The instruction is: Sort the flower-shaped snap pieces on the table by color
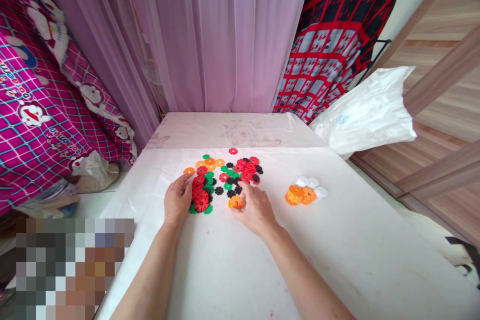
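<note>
Plastic snowflake discs in several colours lie on the white tabletop in front of me. My left hand [178, 201] is at the left edge of a pile of red discs [201, 200], its fingers apart, with an orange disc [188, 171] by its fingertips. Green discs [209, 178] show around that pile. Between thumb and fingers, my right hand [258, 208] has a small stack of orange discs [236, 203], low over the table. Black discs [231, 193] lie just beyond it, and a second red heap [247, 169] is farther back.
A separate group of orange discs [300, 195] and white discs [312, 183] lies to the right on the table [337, 260]. A white plastic bag [369, 112] stands off the table's right side. Purple curtains [225, 35] hang behind the far edge.
</note>
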The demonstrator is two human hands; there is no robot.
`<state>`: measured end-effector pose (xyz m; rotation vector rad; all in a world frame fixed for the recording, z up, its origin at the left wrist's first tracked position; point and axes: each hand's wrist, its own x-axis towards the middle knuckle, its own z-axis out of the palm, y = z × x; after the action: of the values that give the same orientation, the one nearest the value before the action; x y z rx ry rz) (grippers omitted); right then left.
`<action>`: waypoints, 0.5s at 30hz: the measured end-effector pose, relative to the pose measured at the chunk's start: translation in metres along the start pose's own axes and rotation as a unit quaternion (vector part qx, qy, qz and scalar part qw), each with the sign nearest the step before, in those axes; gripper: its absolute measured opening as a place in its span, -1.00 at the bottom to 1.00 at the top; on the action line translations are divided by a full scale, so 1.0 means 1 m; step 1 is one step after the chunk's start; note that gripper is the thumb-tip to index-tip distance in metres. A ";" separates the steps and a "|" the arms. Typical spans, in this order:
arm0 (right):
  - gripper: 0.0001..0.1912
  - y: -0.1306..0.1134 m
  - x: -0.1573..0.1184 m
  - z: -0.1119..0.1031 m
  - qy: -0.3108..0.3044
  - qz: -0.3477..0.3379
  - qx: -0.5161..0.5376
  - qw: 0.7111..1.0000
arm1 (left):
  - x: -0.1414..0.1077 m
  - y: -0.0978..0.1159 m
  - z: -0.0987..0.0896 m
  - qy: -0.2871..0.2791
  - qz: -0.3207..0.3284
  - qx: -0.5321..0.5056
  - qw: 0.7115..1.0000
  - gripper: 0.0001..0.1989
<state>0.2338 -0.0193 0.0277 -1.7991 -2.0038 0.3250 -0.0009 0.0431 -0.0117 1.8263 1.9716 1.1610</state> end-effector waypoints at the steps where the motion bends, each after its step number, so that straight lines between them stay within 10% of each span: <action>1: -0.32 0.000 0.001 0.000 -0.001 -0.002 -0.007 1.000 | 0.000 0.000 0.000 0.000 0.000 0.000 1.000 -0.65; 15: -0.33 0.001 0.000 0.004 -0.002 -0.017 -0.020 1.000 | 0.000 0.000 0.001 0.000 -0.004 -0.010 1.000 -0.66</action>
<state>0.2331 -0.0188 0.0240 -1.7888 -2.0544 0.2788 -0.0008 0.0430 -0.0125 1.8064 1.9581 1.1741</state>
